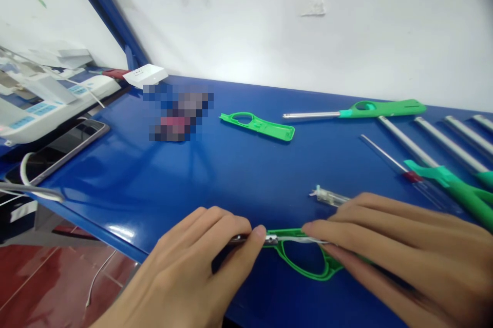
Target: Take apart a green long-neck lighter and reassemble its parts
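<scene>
Near the table's front edge, my left hand (196,258) pinches a thin metal tube (271,239) between thumb and fingers. The tube's end lies against a green lighter casing half (328,270) with a trigger loop. My right hand (400,251) has its fingers closed on the casing's other end and hides that part. A thin pale wire or strip (304,239) runs along the casing between both hands. Just behind my right fingers lies a clear lighter fuel tank (332,197), partly covered. Farther back, a second green casing half (271,129) rests with its inner side up.
A whole green lighter (396,108) lies at the back right, with several more along the right edge. Beside them is a screwdriver (413,177) with a clear handle. At left are a phone (63,151), a power strip (57,107), a white box (145,75) and a pixelated patch.
</scene>
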Demonstrator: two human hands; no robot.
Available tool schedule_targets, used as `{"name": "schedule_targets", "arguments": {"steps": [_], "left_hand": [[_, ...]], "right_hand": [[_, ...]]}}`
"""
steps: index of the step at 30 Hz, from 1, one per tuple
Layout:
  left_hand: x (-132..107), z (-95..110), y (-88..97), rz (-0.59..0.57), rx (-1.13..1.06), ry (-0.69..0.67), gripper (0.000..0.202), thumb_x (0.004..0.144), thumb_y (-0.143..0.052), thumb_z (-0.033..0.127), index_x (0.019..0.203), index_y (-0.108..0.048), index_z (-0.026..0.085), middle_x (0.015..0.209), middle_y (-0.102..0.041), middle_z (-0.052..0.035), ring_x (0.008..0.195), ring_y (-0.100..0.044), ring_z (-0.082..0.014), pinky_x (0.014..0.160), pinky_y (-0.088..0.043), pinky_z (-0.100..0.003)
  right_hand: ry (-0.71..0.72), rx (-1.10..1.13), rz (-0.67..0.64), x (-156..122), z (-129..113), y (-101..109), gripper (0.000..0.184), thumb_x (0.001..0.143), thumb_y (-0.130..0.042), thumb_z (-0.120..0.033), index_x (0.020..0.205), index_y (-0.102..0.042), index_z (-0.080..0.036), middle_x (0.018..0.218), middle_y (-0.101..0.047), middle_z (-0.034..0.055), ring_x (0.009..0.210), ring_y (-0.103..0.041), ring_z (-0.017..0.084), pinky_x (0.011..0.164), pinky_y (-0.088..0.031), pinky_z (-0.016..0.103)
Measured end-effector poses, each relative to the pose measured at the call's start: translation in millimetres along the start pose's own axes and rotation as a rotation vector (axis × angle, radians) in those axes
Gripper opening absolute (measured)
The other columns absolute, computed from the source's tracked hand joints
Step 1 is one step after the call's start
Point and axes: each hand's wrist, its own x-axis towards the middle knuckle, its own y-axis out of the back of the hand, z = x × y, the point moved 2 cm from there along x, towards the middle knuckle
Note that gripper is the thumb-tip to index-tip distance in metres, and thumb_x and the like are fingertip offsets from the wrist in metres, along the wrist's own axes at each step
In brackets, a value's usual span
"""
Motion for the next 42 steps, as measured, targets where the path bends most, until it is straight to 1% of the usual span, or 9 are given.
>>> {"name": "schedule_targets", "arguments": {"steps": [3, 8, 12, 17, 20, 24, 30, 36, 42], "left_hand": [[-0.1, -0.7, -1.0, -0.022, -0.011, 0.019, 0.066, 0.101, -0.049, -0.009, 0.153, -0.065, 0.028, 0.126, -0.083, 0.0024, 0.108, -0.078, -0.0165, 0.104, -0.067, -0.028], [1.1, 2.1, -2.8, 0.085, -0.005, 0.031, 0.065, 0.098, -0.047, -0.01, 0.146, -0.068, 0.028, 0.118, -0.083, 0.0024, 0.102, -0.079, -0.0152, 0.101, -0.067, -0.024], [-0.9, 4.0, -2.9, 0.088, 0.007, 0.071, 0.06, 0.103, -0.05, -0.007, 0.146, -0.07, 0.03, 0.123, -0.084, 0.0026, 0.108, -0.08, -0.0149, 0.109, -0.066, -0.025], [3.0, 4.1, -0.3, 0.13, 0.008, 0.028, 0.052, 0.103, -0.052, -0.007, 0.136, -0.076, 0.026, 0.117, -0.085, 0.001, 0.102, -0.081, -0.0154, 0.097, -0.067, -0.025], [5.5, 3.8, 0.9, 0.119, 0.02, 0.008, 0.049, 0.102, -0.055, -0.006, 0.134, -0.078, 0.024, 0.116, -0.086, -0.0007, 0.101, -0.081, -0.0177, 0.091, -0.068, -0.028], [0.8, 2.8, -0.4, 0.076, 0.049, -0.008, 0.056, 0.1, -0.054, -0.006, 0.144, -0.073, 0.022, 0.123, -0.086, -0.0009, 0.106, -0.08, -0.0193, 0.094, -0.067, -0.033], [-2.3, 1.7, -1.6, 0.078, 0.046, 0.003, 0.052, 0.107, -0.054, -0.001, 0.146, -0.077, 0.025, 0.122, -0.086, -0.0011, 0.107, -0.08, -0.0191, 0.096, -0.069, -0.031], [29.3, 6.5, 1.3, 0.083, 0.0, 0.041, 0.039, 0.113, -0.076, 0.031, 0.151, -0.082, 0.032, 0.129, -0.082, -0.0087, 0.117, -0.079, -0.0268, 0.102, -0.074, -0.037], [48.5, 13.0, -1.8, 0.097, -0.045, 0.031, 0.031, 0.116, -0.075, 0.037, 0.145, -0.084, 0.032, 0.129, -0.082, -0.0088, 0.118, -0.079, -0.0264, 0.101, -0.075, -0.037]], "right_hand": [[-0.012, 0.012, 0.002, 2.9, -1.3, -2.0, 0.055, 0.109, -0.087, -0.045, 0.163, -0.076, -0.038, 0.13, -0.091, 0.0018, 0.13, -0.085, 0.037, 0.111, -0.074, 0.052], [-0.027, 0.012, -0.009, 3.2, -3.0, -2.9, 0.054, 0.109, -0.086, -0.048, 0.161, -0.077, -0.039, 0.13, -0.091, 0.0019, 0.13, -0.085, 0.037, 0.111, -0.073, 0.053], [-0.035, 0.012, -0.012, 4.3, -4.6, -2.4, 0.053, 0.11, -0.086, -0.049, 0.161, -0.078, -0.039, 0.13, -0.091, 0.0018, 0.129, -0.085, 0.037, 0.11, -0.073, 0.053], [-0.049, 0.002, -0.023, 2.1, -5.8, 2.2, 0.053, 0.11, -0.087, -0.044, 0.162, -0.076, -0.039, 0.129, -0.092, 0.0006, 0.125, -0.086, 0.036, 0.109, -0.073, 0.053], [-0.04, -0.046, -0.053, -2.2, -5.5, 5.7, 0.045, 0.117, -0.073, -0.03, 0.162, -0.074, -0.037, 0.133, -0.091, -0.0039, 0.122, -0.087, 0.03, 0.114, -0.067, 0.05], [0.012, -0.122, -0.055, -6.6, -3.5, 7.8, 0.046, 0.124, -0.047, -0.013, 0.159, -0.071, -0.033, 0.137, -0.088, -0.015, 0.121, -0.085, 0.015, 0.122, -0.051, 0.041], [0.023, -0.138, -0.059, -2.6, -1.7, 10.9, 0.043, 0.127, -0.046, -0.016, 0.16, -0.068, -0.031, 0.138, -0.087, -0.0159, 0.124, -0.084, 0.013, 0.125, -0.049, 0.039], [-0.015, -0.113, -0.052, 0.7, -1.3, 12.0, 0.047, 0.124, -0.046, -0.012, 0.159, -0.07, -0.033, 0.142, -0.087, -0.0156, 0.124, -0.087, 0.014, 0.112, -0.064, 0.038], [-0.024, -0.129, -0.065, -5.3, -1.5, 11.9, 0.049, 0.12, -0.052, -0.011, 0.158, -0.072, -0.034, 0.14, -0.089, -0.0136, 0.122, -0.089, 0.019, 0.105, -0.073, 0.043]]}}
